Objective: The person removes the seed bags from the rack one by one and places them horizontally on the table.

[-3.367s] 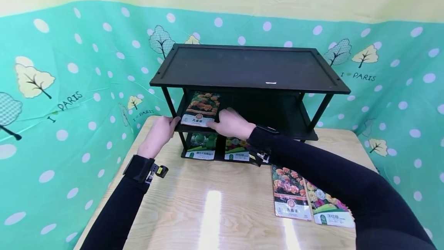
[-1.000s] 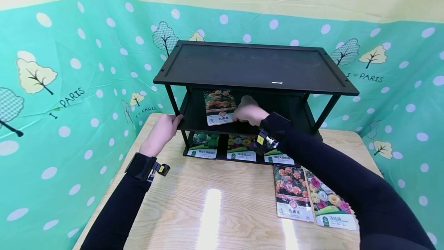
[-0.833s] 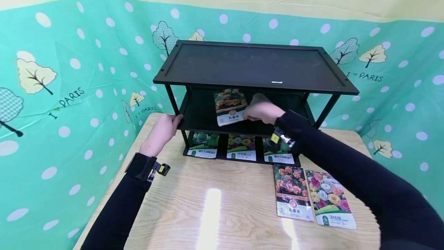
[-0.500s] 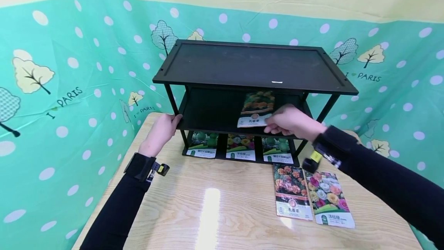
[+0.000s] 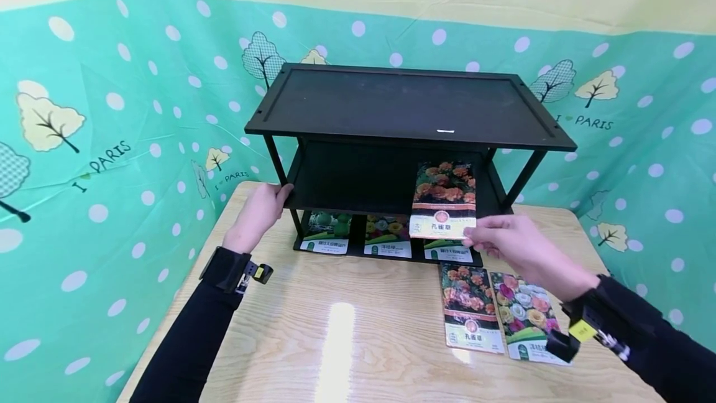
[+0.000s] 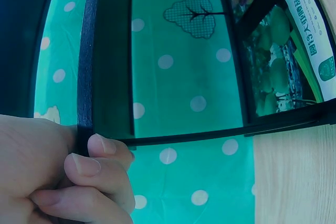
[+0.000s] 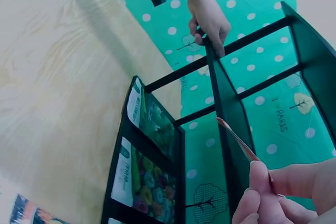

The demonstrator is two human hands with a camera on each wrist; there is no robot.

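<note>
1. The orange-flower packet (image 5: 445,198) has travelled from the left part of the middle shelf (image 5: 341,173) to right of centre in the head view; its white lower strip now reaches past the shelf's front edge.
2. The right hand (image 5: 523,247) has come rightward with it, thumb and fingers pinching the packet's lower right corner. In the right wrist view the packet shows edge-on and tilted, lower right of the frame; I cannot tell whether it touches the shelf.
3. The left hand (image 5: 258,216) has stayed left of centre, fingers curled round the shelf's edge, probably steadying the black rack (image 5: 403,104).
4. With the right sleeve (image 5: 632,322) now at lower right, the bottom row shows: a left packet (image 5: 325,235), a middle packet (image 5: 388,241) and a right packet (image 5: 447,254), the last partly covered by the held one.
5. I judge the move unfinished, since the packet is not lying free. Two more packets (image 5: 470,310) lie untouched on the desk (image 5: 268,341), lower right.
</note>
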